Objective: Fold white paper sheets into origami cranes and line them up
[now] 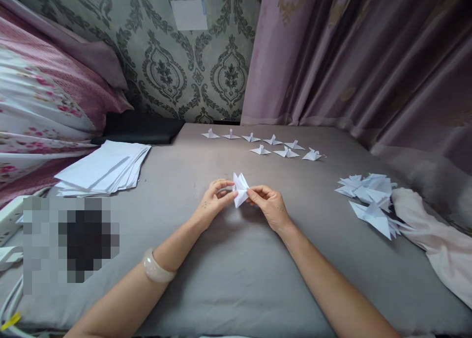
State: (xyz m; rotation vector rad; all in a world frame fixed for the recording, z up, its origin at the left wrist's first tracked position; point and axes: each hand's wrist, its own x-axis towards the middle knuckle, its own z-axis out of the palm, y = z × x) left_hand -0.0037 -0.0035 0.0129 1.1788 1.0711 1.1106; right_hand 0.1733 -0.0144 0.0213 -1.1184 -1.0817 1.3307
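Observation:
Between my two hands, above the middle of the grey surface, is a small piece of folded white paper (240, 189) with pointed flaps sticking up. My left hand (217, 198) pinches its left side between thumb and fingers. On the right side, my right hand (268, 203) grips it by the edge with thumb and forefinger. Farther back, several finished-looking white paper cranes (273, 140) stand in two rows with wings spread. To the right lies a heap of folded white paper pieces (374, 193) with sharp points.
A stack of white paper sheets (105, 166) lies at the left, near a folded black cloth (142, 126). A power strip (13, 217) with cables is at the left edge. Pale pink fabric (424, 220) lies at the right. Curtains (313, 53) hang behind the grey surface (177, 161).

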